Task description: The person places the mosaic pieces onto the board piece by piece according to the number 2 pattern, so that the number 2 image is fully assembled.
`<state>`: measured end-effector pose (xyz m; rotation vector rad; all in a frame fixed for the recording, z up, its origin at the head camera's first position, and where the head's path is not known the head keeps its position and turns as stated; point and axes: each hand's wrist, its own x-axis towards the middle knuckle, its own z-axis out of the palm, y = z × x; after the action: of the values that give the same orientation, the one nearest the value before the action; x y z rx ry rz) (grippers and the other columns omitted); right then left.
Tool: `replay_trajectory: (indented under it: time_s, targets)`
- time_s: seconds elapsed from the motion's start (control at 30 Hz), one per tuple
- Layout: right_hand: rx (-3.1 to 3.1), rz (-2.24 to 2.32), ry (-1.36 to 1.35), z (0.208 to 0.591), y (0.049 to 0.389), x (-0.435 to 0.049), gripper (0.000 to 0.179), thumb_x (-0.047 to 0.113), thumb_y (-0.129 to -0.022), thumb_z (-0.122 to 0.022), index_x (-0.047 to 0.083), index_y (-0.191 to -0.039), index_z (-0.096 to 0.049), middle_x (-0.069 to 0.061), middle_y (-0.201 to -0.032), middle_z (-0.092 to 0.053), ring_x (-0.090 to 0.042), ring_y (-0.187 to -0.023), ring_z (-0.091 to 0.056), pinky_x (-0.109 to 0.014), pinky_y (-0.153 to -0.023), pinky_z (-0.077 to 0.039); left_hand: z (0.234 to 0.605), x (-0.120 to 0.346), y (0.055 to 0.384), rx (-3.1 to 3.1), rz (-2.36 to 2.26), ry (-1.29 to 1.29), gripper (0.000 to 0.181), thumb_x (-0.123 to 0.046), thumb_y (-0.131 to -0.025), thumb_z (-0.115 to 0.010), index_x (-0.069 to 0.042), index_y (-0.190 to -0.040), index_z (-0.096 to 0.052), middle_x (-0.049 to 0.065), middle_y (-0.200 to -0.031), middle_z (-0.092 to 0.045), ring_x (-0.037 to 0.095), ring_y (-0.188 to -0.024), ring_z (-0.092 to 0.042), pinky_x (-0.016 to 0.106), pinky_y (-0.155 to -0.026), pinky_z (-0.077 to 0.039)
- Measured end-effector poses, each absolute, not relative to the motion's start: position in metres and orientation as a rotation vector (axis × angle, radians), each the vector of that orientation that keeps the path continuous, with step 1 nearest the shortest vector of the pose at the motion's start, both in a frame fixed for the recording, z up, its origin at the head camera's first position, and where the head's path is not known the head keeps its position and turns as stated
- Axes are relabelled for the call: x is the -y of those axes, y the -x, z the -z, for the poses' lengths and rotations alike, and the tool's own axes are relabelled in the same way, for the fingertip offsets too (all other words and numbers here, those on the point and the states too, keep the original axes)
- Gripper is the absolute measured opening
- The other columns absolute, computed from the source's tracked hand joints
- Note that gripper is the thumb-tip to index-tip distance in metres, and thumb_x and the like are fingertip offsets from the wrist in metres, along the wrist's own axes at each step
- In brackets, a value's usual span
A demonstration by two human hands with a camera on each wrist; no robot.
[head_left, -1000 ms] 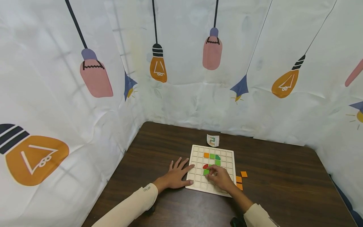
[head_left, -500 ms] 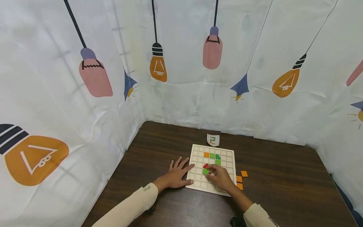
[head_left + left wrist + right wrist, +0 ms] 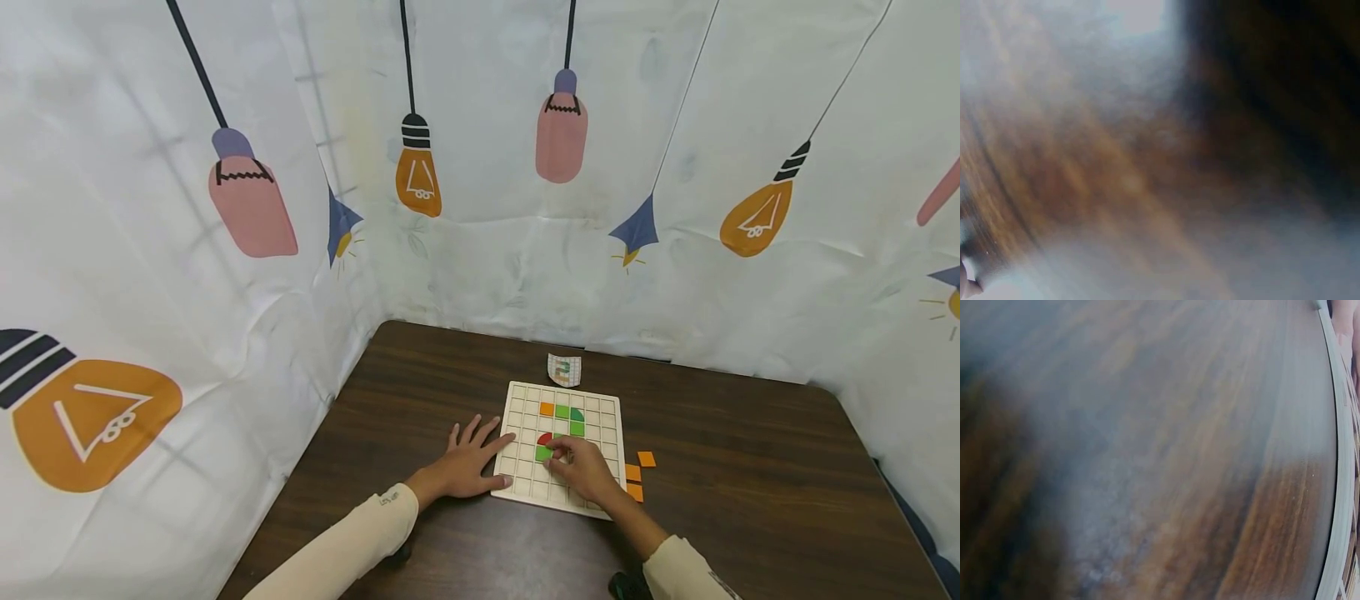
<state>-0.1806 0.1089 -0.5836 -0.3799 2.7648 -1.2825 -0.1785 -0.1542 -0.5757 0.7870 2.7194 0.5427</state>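
Observation:
A pale gridded board [image 3: 517,479] lies on the dark wooden table. My left hand [image 3: 467,467] rests with fingers spread at its left edge, the thumb and index fingertip on the board. Over the middle of the board, my right hand [image 3: 585,471] has thumb and index finger at a green square tile [image 3: 543,453], pinching it at the grid. Just behind that tile sits a red rounded tile [image 3: 543,438]. Farther back are an orange tile [image 3: 547,409], a light green tile [image 3: 562,412], a dark green rounded tile [image 3: 576,414] and another green tile [image 3: 577,429]. The right fingers partly hide more green.
Right of the board lie loose orange tiles [image 3: 647,459], two of them against its edge. Behind the board stands a small curled pattern card [image 3: 564,371]. A white printed curtain [image 3: 480,275] hangs behind the table [image 3: 750,483]. Both wrist views show mostly blurred tabletop.
The green square tile at my right fingertips has shifted slightly left and sits straighter in the grid. My left hand has stayed in place.

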Motion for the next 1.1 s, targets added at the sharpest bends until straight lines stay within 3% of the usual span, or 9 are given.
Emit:
replay_trajectory:
  time_s: [1.1]
  targets:
    - [-2.779, 1.250, 0.404, 0.5813, 0.1801, -0.1096, 0.018, 0.015, -0.085, -0.081, 0.012, -0.101, -0.075, 0.009, -0.078, -0.062, -0.007, -0.071, -0.051, -0.024, -0.066, -0.043, 0.5753, 0.1539, 0.1789, -2.717, -0.543, -0.797, 0.077, -0.067, -0.096, -0.049, -0.031, -0.160, -0.027, 0.010, -0.169, -0.015, 0.046, -0.154, -0.008, 0.076, -0.112, -0.010]
